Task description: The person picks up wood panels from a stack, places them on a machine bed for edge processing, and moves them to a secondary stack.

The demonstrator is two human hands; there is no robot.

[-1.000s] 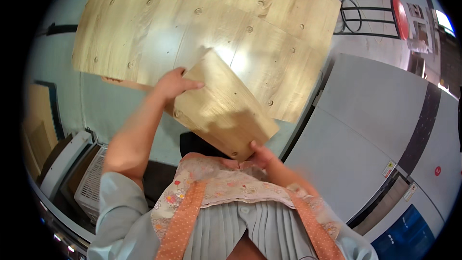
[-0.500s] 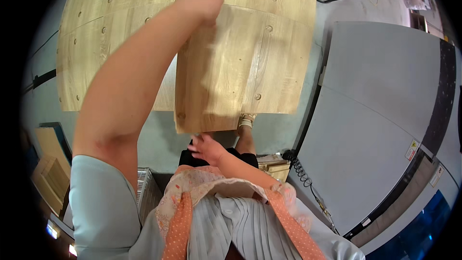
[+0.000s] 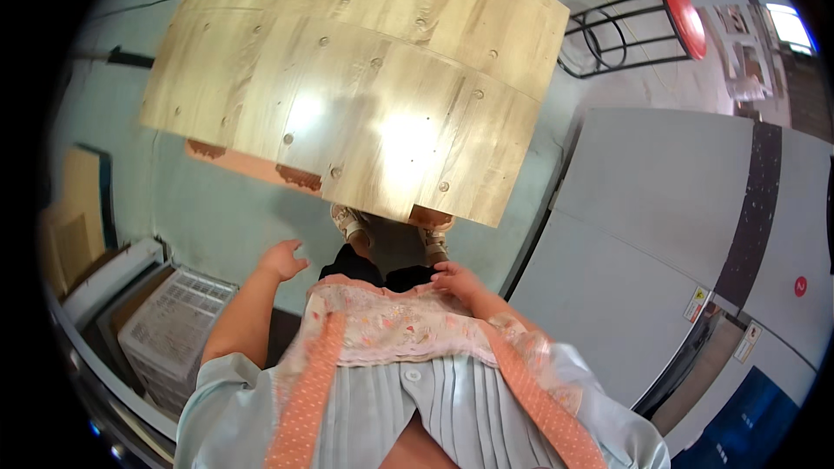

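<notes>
Several light wood-grain boards [image 3: 356, 78] with small round holes lie side by side on a low base in front of me, their near edge close to my feet. My left hand [image 3: 284, 259] hangs in the air short of that edge, empty, its fingers apart. Close to the front of my apron [image 3: 400, 321] is my right hand [image 3: 458, 282], loosely bent, with nothing visible in it. Neither hand touches the boards. An orange-brown layer [image 3: 252, 168] with dark, rough patches shows under the near edge.
A large grey machine cabinet [image 3: 643, 208] stands at the right. Beyond it is a stool with a red seat [image 3: 685, 21]. A whitish plastic crate [image 3: 174, 317] sits at the lower left, and boards [image 3: 76, 217] lean farther left.
My left hand has drawn back from the far part of the boards towards my body. The board that jutted out at the near edge no longer sticks out. My view has shifted.
</notes>
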